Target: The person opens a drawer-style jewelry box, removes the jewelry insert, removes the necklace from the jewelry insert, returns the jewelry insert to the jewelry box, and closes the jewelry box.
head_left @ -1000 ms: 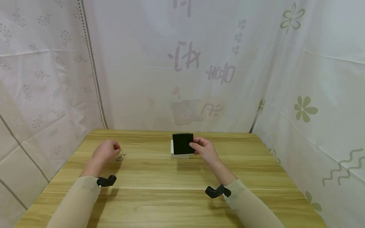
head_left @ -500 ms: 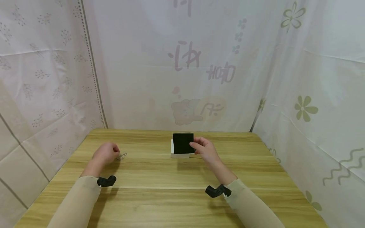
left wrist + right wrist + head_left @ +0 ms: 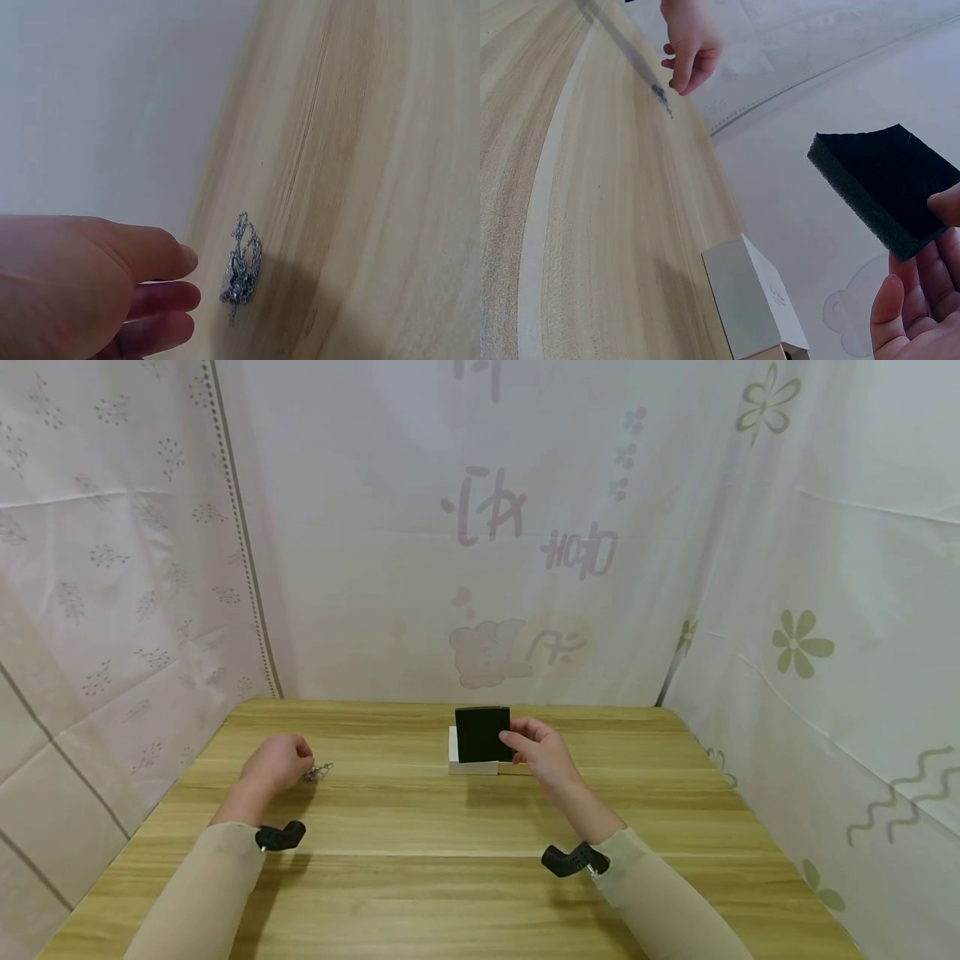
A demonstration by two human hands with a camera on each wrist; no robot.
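Observation:
My left hand (image 3: 277, 762) hovers at the left of the table, fingers loosely bent and holding nothing. Just beside its fingertips a small heap of silver chain (image 3: 241, 270), seemingly a necklace, lies on the wood, apart from the fingers. With thumb and fingers my right hand (image 3: 542, 752) pinches a square black foam pad (image 3: 885, 180) by its right edge. The pad is held up with its flat face toward the head camera. A small white box (image 3: 754, 300) stands on the table below and behind the pad, which partly hides it.
The wooden table (image 3: 420, 877) ends at its back edge against a printed white curtain (image 3: 360, 568). More curtain hangs along the left and right sides. A tan part of the box (image 3: 513, 768) shows near my right hand.
The chain, blurred at my left fingertips one second ago, now lies settled on the table, let go. My right hand has raised the foam pad very slightly.

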